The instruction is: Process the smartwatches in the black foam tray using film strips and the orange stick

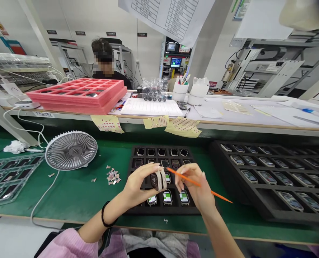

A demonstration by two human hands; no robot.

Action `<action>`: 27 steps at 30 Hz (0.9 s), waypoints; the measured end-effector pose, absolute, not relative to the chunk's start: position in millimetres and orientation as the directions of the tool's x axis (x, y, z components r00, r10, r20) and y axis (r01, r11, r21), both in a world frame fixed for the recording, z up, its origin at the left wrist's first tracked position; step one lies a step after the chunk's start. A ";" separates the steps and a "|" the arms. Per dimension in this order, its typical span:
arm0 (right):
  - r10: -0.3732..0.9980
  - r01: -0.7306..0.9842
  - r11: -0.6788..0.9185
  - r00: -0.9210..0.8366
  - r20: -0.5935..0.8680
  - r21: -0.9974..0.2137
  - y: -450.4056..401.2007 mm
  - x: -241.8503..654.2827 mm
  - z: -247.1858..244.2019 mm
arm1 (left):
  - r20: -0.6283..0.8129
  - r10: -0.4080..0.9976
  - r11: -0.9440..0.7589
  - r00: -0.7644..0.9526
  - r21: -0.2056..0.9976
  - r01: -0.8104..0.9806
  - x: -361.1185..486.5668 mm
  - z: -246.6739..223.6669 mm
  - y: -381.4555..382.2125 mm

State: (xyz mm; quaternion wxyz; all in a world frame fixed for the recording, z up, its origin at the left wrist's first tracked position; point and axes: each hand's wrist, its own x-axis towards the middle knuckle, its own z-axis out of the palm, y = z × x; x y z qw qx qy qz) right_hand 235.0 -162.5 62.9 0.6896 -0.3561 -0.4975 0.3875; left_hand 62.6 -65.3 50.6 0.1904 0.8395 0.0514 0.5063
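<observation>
My left hand (135, 184) is closed around what look like two smartwatch cases (159, 180), held on edge side by side between thumb and fingers. In my right hand (198, 186) is a thin orange stick (221, 196); its tip points left, close to the top of the cases, and I cannot tell if it touches them. Both hands are above a black foam tray (172, 210) with smartwatches in its pockets. A few of the near watches, such as the lit smartwatch (167, 197), show green and white screens.
At right stands a larger black tray (245, 204) of watches. To the left are a round fan (71, 150), small scraps (113, 176) and a clear tray (14, 175). A shelf (215, 125) behind carries a pink foam tray (78, 95) and papers. A person (109, 71) is beyond.
</observation>
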 end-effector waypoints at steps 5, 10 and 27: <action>0.704 0.074 0.641 0.339 0.623 -0.764 -176.0 229.6 55.1 | 0.831 0.281 -0.916 0.480 0.381 -0.124 64.0 48.6 -67.3; 0.612 0.228 0.647 0.414 0.674 -0.728 -174.2 225.3 55.0 | 0.828 0.288 -0.909 0.481 0.395 -0.134 63.1 49.0 -68.3; 0.525 0.491 0.533 0.446 0.724 -0.689 -173.5 217.7 60.2 | 0.821 0.282 -0.908 0.497 0.395 -0.137 62.4 48.7 -70.5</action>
